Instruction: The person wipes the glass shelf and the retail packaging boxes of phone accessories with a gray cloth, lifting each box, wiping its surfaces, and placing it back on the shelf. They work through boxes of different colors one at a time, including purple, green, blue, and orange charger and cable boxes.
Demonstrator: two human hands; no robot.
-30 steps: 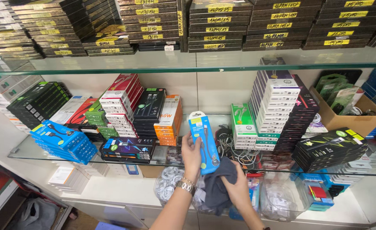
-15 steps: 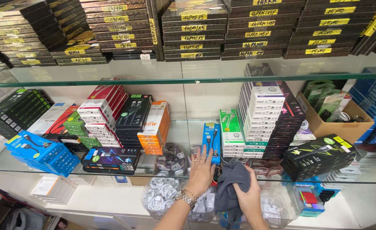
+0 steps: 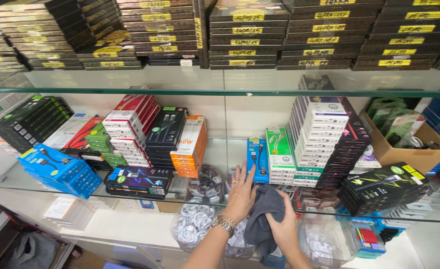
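Your left hand [image 3: 241, 195] is raised with the palm facing away from you, fingers [image 3: 240, 174] spread and extended upward, rings visible on them. A bracelet and watch sit on the left wrist, and the forearm rises from the lower edge of the view. Your right hand [image 3: 284, 228] lies just right of and below the left hand, fingers curled closed in a grip, thumb pointing up toward it.

Cloth [image 3: 265, 216]: soft grey fabric — matt, creased
Shelf [image 3: 220, 149]: clear glass, smooth
Blue package [image 3: 256, 158]: glossy plastic
Watch strap [image 3: 223, 225]: shiny metal
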